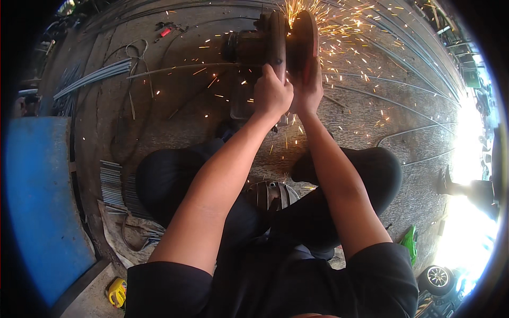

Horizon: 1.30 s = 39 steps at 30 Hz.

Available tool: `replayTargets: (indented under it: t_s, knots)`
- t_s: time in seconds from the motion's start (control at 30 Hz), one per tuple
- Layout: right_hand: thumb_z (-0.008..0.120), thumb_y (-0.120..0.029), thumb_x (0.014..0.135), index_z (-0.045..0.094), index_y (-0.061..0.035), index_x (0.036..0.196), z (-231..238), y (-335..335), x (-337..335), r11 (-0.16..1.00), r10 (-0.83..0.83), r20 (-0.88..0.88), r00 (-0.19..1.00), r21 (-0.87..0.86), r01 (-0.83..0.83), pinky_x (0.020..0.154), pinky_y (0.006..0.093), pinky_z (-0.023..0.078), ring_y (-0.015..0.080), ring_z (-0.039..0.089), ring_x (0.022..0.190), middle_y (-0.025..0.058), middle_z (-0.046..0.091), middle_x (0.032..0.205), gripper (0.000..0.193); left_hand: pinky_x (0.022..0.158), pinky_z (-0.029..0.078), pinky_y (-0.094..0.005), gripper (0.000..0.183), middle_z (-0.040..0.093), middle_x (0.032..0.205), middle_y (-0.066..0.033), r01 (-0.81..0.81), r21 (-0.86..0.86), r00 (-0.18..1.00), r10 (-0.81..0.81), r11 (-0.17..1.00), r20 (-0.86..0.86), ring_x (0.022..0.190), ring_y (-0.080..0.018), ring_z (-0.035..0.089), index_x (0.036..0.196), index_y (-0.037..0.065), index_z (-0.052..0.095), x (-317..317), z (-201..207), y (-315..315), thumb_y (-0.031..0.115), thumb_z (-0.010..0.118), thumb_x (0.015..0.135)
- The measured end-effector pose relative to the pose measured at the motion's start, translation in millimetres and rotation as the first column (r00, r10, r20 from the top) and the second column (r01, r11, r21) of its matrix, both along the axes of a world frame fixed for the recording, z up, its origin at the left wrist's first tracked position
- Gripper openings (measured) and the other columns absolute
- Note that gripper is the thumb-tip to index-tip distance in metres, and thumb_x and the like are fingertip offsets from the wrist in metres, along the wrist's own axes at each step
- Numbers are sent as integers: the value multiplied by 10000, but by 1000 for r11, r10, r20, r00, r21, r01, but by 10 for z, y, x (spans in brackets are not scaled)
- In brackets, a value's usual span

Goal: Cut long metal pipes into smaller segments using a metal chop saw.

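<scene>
A cut-off saw (pixel 249 45) with a dark motor and round, reddish-brown guard parts stands ahead of me on the floor. Sparks (pixel 334 26) spray from its far end, mostly to the right. My left hand (pixel 273 94) is closed round the near end of the curved brown part. Beside it, my right hand (pixel 307 95) has its fingers pressed together round the near edge of the reddish disc-shaped part. Whether a workpiece lies between my hands is hidden. A thin rod (pixel 175 68) runs in from the left toward the saw.
Bundled metal rods (pixel 95 79) and short rods (pixel 111 183) lie left, near a blue panel (pixel 40 201). Long rods (pixel 403 58) stretch across the right. A red-handled tool (pixel 165 32) lies far left, a yellow tape measure (pixel 116 292) near left. A ribbed metal part (pixel 271 195) sits between my legs.
</scene>
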State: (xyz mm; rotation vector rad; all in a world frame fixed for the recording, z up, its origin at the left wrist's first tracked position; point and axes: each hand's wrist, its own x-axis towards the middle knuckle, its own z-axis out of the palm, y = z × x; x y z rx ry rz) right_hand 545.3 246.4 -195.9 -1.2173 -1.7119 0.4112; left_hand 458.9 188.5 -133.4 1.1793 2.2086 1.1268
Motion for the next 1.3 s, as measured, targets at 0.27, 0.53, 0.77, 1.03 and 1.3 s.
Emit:
replayTargets:
  t_s: [0.27,0.53,0.77,1.03,1.3]
  knots:
    - [560,-174,844,416,-45,1318,29,-21,-4,999,-11,10,1000,33,10,906,428,454,367,495,1159,200,484,1291,512,666,518,-471,342,617,800,-297,0,2,1000,0,1000,16,763,-431,628,991,-72,458,-4,-17,1,106,593,732]
    - [560,-182,844,399,-56,1329,-13,-11,-13,999,-25,28,999,-26,26,911,434,449,367,486,1166,191,481,1296,527,713,505,-513,347,604,802,-315,35,-2,999,-35,999,35,778,-461,610,997,-77,443,-16,-43,1,96,563,722]
    - [566,-209,851,403,-58,1328,-22,-21,-6,1000,-26,39,999,-14,26,916,431,445,368,477,1176,190,474,1303,526,638,512,-487,277,607,734,-288,-4,84,998,8,996,-56,726,-442,619,920,-50,452,-5,-92,15,94,585,725]
    - [557,-154,864,360,-28,1351,-410,-173,90,998,61,-25,998,20,-61,957,447,420,416,433,1208,259,414,1331,540,728,492,-519,510,601,840,-317,48,18,999,-47,999,-27,804,-467,600,1162,-86,377,47,-417,-207,104,572,730]
    - [548,-208,875,231,-88,1401,150,33,174,990,139,58,989,15,-140,843,476,483,444,514,1098,280,458,1281,626,750,497,-486,517,608,881,-313,38,-48,999,-39,998,-26,855,-450,606,1142,-62,425,-63,-92,67,162,604,712]
